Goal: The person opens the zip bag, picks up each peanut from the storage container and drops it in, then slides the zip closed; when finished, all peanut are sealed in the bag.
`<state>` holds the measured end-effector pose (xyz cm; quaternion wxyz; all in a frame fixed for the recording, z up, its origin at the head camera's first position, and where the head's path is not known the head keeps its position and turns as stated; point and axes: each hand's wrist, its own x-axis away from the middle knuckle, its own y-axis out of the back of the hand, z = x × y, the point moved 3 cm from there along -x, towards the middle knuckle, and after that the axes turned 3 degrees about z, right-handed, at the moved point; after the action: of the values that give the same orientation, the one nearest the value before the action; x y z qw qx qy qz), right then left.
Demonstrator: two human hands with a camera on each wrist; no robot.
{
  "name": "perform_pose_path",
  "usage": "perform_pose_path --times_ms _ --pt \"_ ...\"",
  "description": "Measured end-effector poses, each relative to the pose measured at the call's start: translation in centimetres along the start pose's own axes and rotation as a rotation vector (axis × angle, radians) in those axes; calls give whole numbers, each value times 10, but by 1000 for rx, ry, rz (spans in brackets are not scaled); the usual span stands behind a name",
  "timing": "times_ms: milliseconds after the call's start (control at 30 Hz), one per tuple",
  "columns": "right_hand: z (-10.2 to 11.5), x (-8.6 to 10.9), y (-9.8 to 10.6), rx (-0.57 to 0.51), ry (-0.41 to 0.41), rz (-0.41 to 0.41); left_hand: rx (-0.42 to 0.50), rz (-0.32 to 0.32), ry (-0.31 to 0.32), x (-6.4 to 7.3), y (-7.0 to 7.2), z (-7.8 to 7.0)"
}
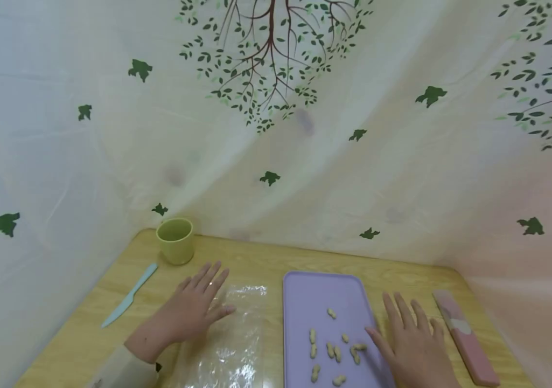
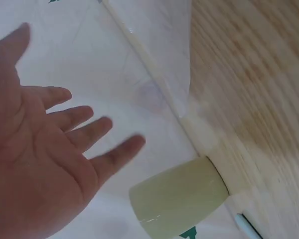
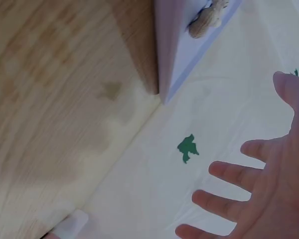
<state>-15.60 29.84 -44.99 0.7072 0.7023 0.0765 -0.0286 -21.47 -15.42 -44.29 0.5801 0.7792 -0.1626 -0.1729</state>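
The left hand (image 1: 194, 311) and right hand (image 1: 415, 345) have their fingers spread, holding nothing. Clear plastic (image 1: 231, 353) lies by the left one, and a purple tray (image 1: 305, 296) by the right; a soft pinch should suit the thin plastic best. Both have their long way pointing away from the person.

We saw soft, muted light on the cream fabric backdrop printed with green leafy branches (image 1: 217, 156), its folds showing pale diagonal bands and faint shade. White glare speckled the wrinkled, clear plastic bag (image 1: 237, 345). In the right wrist view, the glossy, pale wooden tabletop (image 3: 45, 114) dimly mirrored a jagged green print (image 3: 188, 148). We found the head view slightly soft, its fine detail smeared.
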Motion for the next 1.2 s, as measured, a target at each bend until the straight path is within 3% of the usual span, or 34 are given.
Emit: perform_pose_path --times_ms 267,533,800,1033,1200 --pt "22 -12 15 -59 75 0 68 70 18 -31 -1 16" --pt "49 -26 23 -147 156 -6 48 106 52 -59 -10 31" --pt "64 -31 23 -209 174 18 105 186 150 -71 -10 43" --pt "71 -34 20 -238 205 -17 138 238 173 -75 -11 49" --pt "73 -34 18 -230 196 22 156 247 173 -76 -11 50"
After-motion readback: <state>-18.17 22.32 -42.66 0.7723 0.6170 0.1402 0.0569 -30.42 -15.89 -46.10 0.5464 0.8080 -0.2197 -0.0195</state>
